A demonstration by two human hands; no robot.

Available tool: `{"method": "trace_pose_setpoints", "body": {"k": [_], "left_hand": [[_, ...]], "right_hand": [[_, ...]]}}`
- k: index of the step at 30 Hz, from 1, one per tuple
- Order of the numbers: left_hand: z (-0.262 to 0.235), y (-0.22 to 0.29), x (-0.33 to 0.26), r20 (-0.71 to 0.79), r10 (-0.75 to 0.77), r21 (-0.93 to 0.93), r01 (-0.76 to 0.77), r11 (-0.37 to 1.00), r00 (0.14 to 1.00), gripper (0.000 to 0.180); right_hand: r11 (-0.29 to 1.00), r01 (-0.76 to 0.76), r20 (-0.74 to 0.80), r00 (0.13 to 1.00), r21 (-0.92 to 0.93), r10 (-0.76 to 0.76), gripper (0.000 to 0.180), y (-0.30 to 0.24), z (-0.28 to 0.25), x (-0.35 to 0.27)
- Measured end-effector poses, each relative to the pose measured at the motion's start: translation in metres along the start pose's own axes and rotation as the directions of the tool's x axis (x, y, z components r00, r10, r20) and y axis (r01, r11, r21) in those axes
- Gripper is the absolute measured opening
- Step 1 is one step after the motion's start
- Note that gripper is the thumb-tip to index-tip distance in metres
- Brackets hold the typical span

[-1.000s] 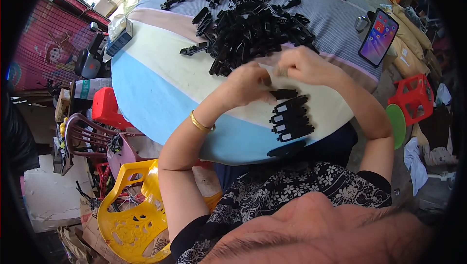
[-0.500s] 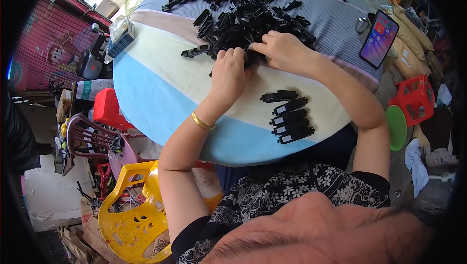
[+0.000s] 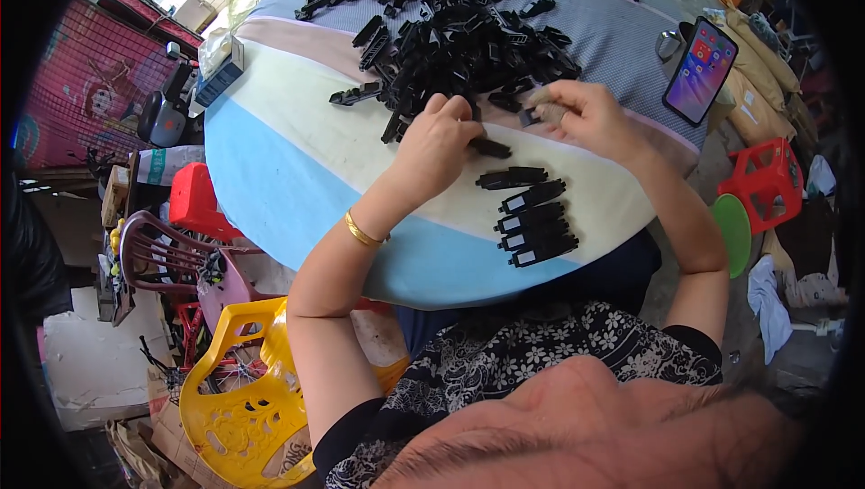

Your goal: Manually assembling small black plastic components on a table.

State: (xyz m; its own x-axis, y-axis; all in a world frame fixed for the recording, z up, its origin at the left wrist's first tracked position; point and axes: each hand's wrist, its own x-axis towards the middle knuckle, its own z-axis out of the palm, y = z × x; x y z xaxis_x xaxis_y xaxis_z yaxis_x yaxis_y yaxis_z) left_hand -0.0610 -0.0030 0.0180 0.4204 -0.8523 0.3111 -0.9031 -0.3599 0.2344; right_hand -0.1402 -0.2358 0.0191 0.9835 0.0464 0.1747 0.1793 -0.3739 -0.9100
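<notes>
the long thin black plastic piece (image 3: pixel 489 147) is by the left hand (image 3: pixel 432 147), at the near edge of the big messy heap of black plastic parts (image 3: pixel 441 57). the left grip looks closed on it, and one end pokes out to the right. the right hand (image 3: pixel 587 120) looks pinched on a small dark grey bit (image 3: pixel 528 117); it is too small to tell what it is.

nearer, there is a tidy line. four flat black plastic pieces with pale patches (image 3: pixel 538 234) lie side by side, and just far of them is a plain-looking black plastic piece (image 3: pixel 511 178) with no pale patch that i can see. so five are set out, and lots are left in the heap. i think it is early on.

all this is on the round worktop with a blue, cream and grey striped cover (image 3: pixel 279 165). a black phone with a bright screen (image 3: pixel 701 70) is at its right edge, and a blue tissue box (image 3: pixel 221 76) is at its left.
</notes>
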Motion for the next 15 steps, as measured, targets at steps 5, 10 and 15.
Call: {"method": "trace_pose_setpoints", "body": {"k": [5,10,15], "left_hand": [[0.024,0.018,0.001,-0.076,-0.084,-0.163,0.071,0.984,0.994,0.015],[0.013,0.012,0.000,0.025,-0.258,-0.342,0.251,0.906,0.966,0.015],[0.016,0.010,0.001,-0.043,-0.170,-0.285,0.151,0.947,0.984,0.018]], "right_hand": [[0.985,-0.084,0.158,0.982,-0.149,0.107,0.020,0.000,0.015,-0.007],[0.761,0.280,0.156,0.960,-0.585,-0.233,0.020,-0.006,0.011,-0.014],[0.633,0.313,0.171,0.946,-0.708,-0.276,0.019,-0.009,0.011,-0.017]]}}
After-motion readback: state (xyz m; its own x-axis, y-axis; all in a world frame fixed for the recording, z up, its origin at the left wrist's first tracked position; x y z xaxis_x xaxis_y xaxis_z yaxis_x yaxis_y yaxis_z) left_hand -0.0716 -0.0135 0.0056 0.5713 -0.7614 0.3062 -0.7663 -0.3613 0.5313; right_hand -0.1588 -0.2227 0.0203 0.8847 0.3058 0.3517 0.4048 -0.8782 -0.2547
